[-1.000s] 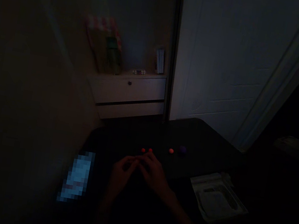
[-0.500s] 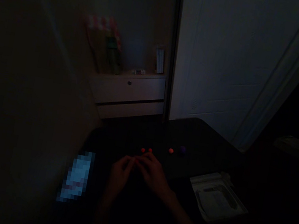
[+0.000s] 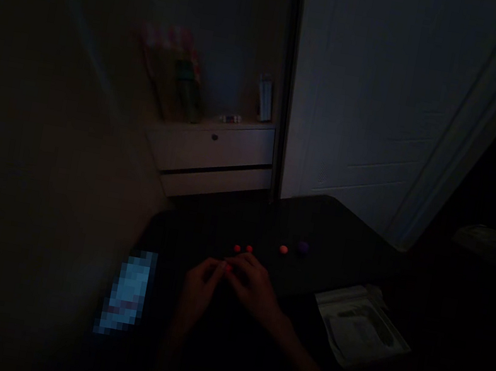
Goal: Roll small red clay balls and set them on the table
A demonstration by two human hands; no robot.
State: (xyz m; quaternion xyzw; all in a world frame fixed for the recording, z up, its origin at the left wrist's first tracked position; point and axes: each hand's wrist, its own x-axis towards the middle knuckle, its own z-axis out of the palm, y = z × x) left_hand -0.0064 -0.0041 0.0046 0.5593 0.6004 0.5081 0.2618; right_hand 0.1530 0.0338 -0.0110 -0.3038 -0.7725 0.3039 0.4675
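Observation:
Between my fingertips is a small red lump (image 3: pixel 228 268) that looks like modelling clay, though the dim light hides its exact shape. My left hand (image 3: pixel 201 283) pinches it from the left. From the right, my right hand (image 3: pixel 254 286) closes its thumb and fingers on the same lump. Just beyond my fingers, two little red balls (image 3: pixel 237 248) lie side by side on the dark table (image 3: pixel 341 227). Farther right rest an orange-pink ball (image 3: pixel 283 250) and a larger purple ball (image 3: pixel 303 247).
A clear bag (image 3: pixel 360 327) with something inside lies by the table's right front edge. At the left glows a pixelated bright screen (image 3: pixel 128 292). Behind the table stand a drawer unit (image 3: pixel 220 152), with a green bottle (image 3: pixel 186 88) on it, and a white door (image 3: pixel 363 103).
Slightly more of the red lump shows between my fingertips. Both hands stay in nearly the same place, and the balls on the table have not moved.

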